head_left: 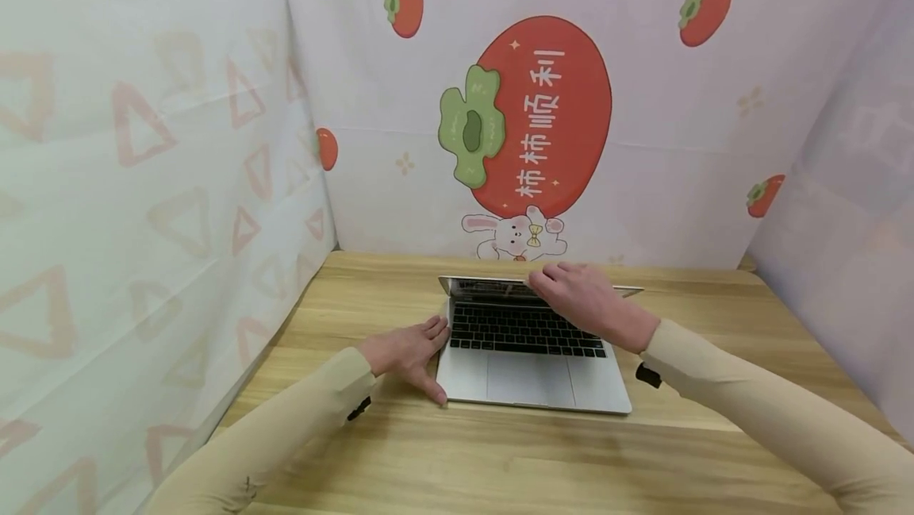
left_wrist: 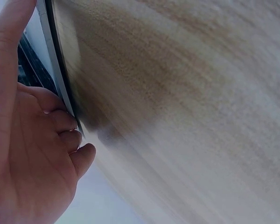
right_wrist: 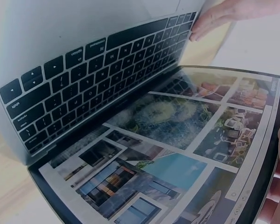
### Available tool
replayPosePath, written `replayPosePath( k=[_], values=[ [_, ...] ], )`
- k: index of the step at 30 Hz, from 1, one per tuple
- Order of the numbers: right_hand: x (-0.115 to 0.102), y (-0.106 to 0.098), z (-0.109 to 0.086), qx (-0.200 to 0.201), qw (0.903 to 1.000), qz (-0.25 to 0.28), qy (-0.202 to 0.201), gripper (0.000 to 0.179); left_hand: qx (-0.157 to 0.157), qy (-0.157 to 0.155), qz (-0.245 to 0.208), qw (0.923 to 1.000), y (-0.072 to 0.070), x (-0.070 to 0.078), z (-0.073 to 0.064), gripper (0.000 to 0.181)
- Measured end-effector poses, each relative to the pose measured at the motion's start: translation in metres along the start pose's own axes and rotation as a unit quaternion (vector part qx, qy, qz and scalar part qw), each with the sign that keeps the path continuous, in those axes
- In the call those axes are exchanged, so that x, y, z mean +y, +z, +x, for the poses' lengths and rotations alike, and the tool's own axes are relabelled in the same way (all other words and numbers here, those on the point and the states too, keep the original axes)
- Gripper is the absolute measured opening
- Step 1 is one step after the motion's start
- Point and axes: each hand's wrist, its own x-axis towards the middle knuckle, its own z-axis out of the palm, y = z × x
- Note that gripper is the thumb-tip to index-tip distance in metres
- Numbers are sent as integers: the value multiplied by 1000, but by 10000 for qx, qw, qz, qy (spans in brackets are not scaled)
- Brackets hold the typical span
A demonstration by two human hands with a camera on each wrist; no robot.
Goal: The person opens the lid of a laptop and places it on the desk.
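A silver laptop (head_left: 464, 376) with a black keyboard (head_left: 528, 328) sits on the wooden table, its lid tilted low over the keys. My left hand (head_left: 410, 352) lies along the left side of the base, its fingers touching the edge and the thumb reaching to the front corner. At the top edge of the lid, my right hand (head_left: 581, 297) holds on, thumb on the screen side and fingers behind. From the right wrist view, the screen (right_wrist: 172, 154) is lit with several pictures. Part of the lid is hidden behind the right hand.
The wooden tabletop (head_left: 500, 467) extends around the laptop. A white cloth (head_left: 385, 205) printed with persimmons and a rabbit hangs behind it. A patterned cloth (head_left: 193, 174) closes off the left side, and another pale cloth (head_left: 850, 221) stands at the right.
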Motion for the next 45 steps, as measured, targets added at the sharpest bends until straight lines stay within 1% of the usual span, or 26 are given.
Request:
replayPosePath(
  k=[3,9,14,17,23,28,36,39,42,45],
  values=[
    [3,0,3,102,9999,62,97,21,-17,-20,27,10000,0,0,-1,129],
    [11,3,6,284,9993,172,195,22,-37,45,11,10000,0,1,-2,127],
    [21,4,9,266,9978,271,552,21,-60,36,-30,10000,-1,1,-2,127],
    [26,2,11,131,9968,268,741,24,-80,-4,5,10000,-2,2,-2,128],
    [39,-1,17,-233,9945,312,976,27,-88,-55,-6,9999,-4,3,-3,129],
    [48,-3,22,-406,9924,263,1129,26,-88,-35,-33,9999,-5,3,-3,129],
    [59,-3,21,-597,9890,319,1312,21,2,12,-27,10000,-4,4,-4,128],
    [62,-4,22,-781,9860,403,1415,19,64,20,1,10000,-4,4,-4,128],
    [65,-5,24,-1013,9807,525,1588,17,103,40,-11,9999,-4,4,-4,128],
    [68,-5,27,-1139,9763,661,1719,17,105,29,-46,9999,-3,4,-5,128]
  ],
)
